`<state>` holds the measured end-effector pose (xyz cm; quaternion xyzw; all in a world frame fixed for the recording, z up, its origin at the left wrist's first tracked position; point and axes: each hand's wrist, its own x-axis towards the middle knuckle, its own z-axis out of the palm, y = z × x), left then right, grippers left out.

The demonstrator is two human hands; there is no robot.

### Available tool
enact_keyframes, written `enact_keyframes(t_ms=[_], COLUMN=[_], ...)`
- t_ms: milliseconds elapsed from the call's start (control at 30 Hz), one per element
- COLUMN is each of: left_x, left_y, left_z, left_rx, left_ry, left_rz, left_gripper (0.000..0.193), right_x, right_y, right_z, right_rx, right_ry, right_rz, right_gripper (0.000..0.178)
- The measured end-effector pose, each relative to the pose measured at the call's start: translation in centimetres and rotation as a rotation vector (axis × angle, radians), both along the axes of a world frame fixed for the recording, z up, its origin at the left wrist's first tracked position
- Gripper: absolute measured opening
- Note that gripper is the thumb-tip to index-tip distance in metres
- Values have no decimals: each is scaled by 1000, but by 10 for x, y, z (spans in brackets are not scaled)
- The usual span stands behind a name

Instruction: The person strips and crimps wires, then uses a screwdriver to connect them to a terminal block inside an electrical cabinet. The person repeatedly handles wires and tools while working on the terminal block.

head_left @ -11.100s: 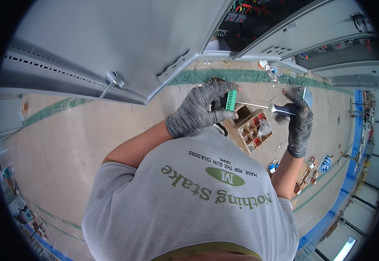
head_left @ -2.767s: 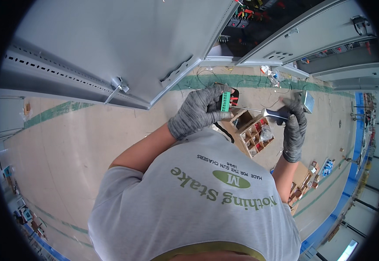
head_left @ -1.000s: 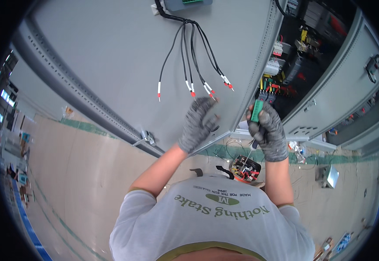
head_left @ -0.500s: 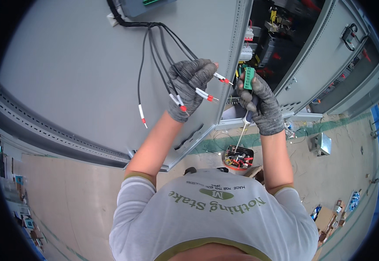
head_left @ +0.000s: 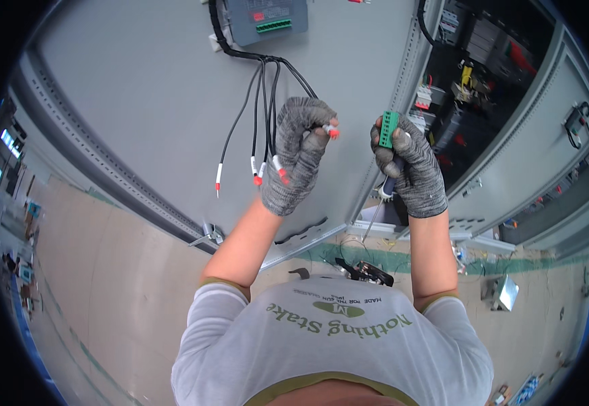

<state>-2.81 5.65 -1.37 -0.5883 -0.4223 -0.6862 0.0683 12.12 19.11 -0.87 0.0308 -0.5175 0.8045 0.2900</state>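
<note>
My left hand (head_left: 298, 159), in a grey fingerless glove, pinches a black wire near its white-sleeved end with a red ferrule (head_left: 334, 134). Several other black wires (head_left: 255, 122) with white sleeves and red ferrules hang loose beside and against that glove. My right hand (head_left: 419, 172), gloved alike, grips a green plug-in terminal block (head_left: 388, 130) upright between thumb and fingers. Tucked in the same palm is a screwdriver (head_left: 385, 191), its shaft pointing down. A gap separates the held wire end from the terminal block.
A large grey cabinet door (head_left: 173, 88) stands before me, bearing a grey device (head_left: 267, 20) with a green connector. Right of it, an open cabinet (head_left: 470, 74) shows wiring and breakers. A metal box (head_left: 504, 293) sits on the floor at right.
The view has shifted, bringing more of the grey device into sight. My left hand has turned and now pinches a single wire end; the other ends have dropped lower. My right hand keeps its grip.
</note>
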Motion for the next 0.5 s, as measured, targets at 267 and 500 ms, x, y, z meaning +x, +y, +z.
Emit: enact_keyframes(t_ms=[267, 500], left_x=[2, 22], left_y=[-16, 3], left_z=[-2, 25], left_rx=[99, -22], left_ry=[101, -149], left_rz=[236, 77], left_gripper=[12, 13], right_x=[-7, -10], right_y=[8, 9], right_z=[-3, 5], right_rx=[54, -10], right_ry=[-15, 31], right_rz=[127, 125], right_gripper=[40, 35])
